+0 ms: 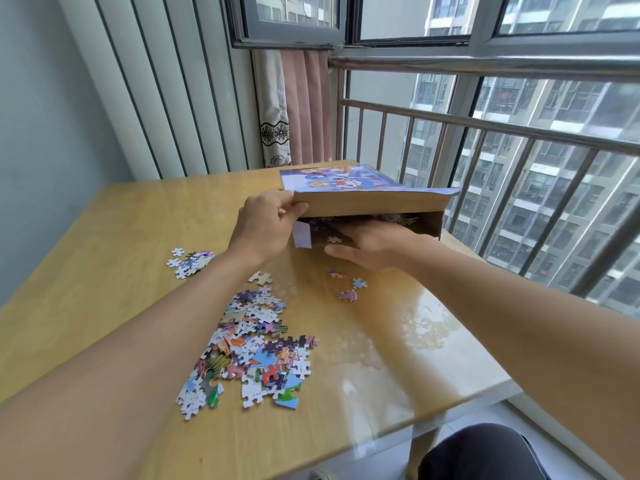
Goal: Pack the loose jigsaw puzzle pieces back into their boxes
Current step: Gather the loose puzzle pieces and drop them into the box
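The puzzle box (367, 199) lies on the table (121, 216) at its far side. Nearer than the box, to its left, lies the big heap of puzzle pieces (252, 348); a smaller cluster (190, 261) lies further left; three stray pieces (349, 285) lie just before the box.

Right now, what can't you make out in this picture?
- Inside of the puzzle box, head view: dark, shaded by its raised flap; fill level unclear.
- Right hand fingers: hidden inside the box opening.
- Box cover art: foreshortened, unreadable.
- Left hand pinches the flap.
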Motion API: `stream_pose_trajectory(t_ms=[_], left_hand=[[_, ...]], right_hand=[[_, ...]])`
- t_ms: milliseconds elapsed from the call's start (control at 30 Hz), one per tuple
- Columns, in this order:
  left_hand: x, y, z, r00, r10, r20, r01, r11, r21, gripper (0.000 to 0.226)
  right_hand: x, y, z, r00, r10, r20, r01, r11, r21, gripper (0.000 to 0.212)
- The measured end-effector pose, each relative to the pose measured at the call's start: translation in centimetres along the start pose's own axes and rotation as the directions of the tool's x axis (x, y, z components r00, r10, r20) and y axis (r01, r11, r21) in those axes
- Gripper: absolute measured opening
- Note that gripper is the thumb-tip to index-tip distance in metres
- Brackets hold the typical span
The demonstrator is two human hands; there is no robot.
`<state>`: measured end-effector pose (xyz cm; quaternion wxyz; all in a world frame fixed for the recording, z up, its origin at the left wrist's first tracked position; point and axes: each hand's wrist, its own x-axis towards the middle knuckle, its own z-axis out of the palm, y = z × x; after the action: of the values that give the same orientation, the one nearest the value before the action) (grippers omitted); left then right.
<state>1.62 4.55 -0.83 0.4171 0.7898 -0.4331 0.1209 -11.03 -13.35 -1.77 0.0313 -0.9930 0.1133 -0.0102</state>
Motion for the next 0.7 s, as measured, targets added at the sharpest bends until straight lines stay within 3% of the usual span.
stream_pose_trajectory(t_ms=[100, 167, 233, 300, 333, 400, 533, 633, 700], left_hand=[[-0.5, -0.8, -0.1, 0.999, -0.021, 0.028, 0.021, 1.0, -0.018, 0.021], [-1.1, -1.4, 0.0, 0.998, -0.046, 0.037, 0.047, 0.999, -0.027, 0.02], [-1.8, -1.8, 0.3, 0.996, -0.073, 0.045, 0.074, 0.997, -0.025, 0.02], [-2.3, -2.0, 1.0, 0.993, -0.101, 0.067, 0.102, 0.995, -0.012, 0.018], [-2.5, -2.0, 1.3, 0.99, -0.115, 0.083, 0.116, 0.993, -0.007, 0.018], [-2.8, -2.0, 1.5, 0.984, -0.128, 0.128, 0.13, 0.991, -0.011, 0.018], [-3.2, -2.3, -0.7, 0.951, -0.093, 0.294, 0.075, 0.995, 0.072, 0.025], [-4.8, -3.8, -4.1, 0.936, -0.16, 0.314, 0.121, 0.983, 0.139, 0.04], [-6.4, -5.7, -6.4, 0.926, -0.256, 0.277, 0.222, 0.963, 0.15, 0.041]], right_hand=[[-2.6, -1.0, 0.6, 0.978, -0.074, -0.194, 0.091, 0.993, 0.078, 0.049], [-4.8, -1.9, 2.2, 0.966, -0.043, -0.256, 0.054, 0.998, 0.036, 0.043], [-6.6, -2.8, 4.2, 0.982, 0.098, -0.159, -0.085, 0.993, 0.087, 0.044], [-7.4, -4.0, 5.8, 0.982, 0.189, 0.015, -0.189, 0.971, 0.147, 0.066], [-7.4, -4.8, 6.2, 0.98, 0.187, 0.071, -0.196, 0.968, 0.157, 0.081], [-6.7, -7.0, 6.5, 0.988, 0.127, 0.086, -0.142, 0.971, 0.193, 0.091], [-4.7, -11.5, 6.7, 0.994, -0.04, 0.106, -0.001, 0.933, 0.359, 0.065], [-3.9, -14.3, 5.9, 0.987, -0.06, 0.149, -0.038, 0.812, 0.582, 0.035], [-3.5, -15.5, 5.3, 0.98, -0.073, 0.186, -0.084, 0.695, 0.714, 0.042]])
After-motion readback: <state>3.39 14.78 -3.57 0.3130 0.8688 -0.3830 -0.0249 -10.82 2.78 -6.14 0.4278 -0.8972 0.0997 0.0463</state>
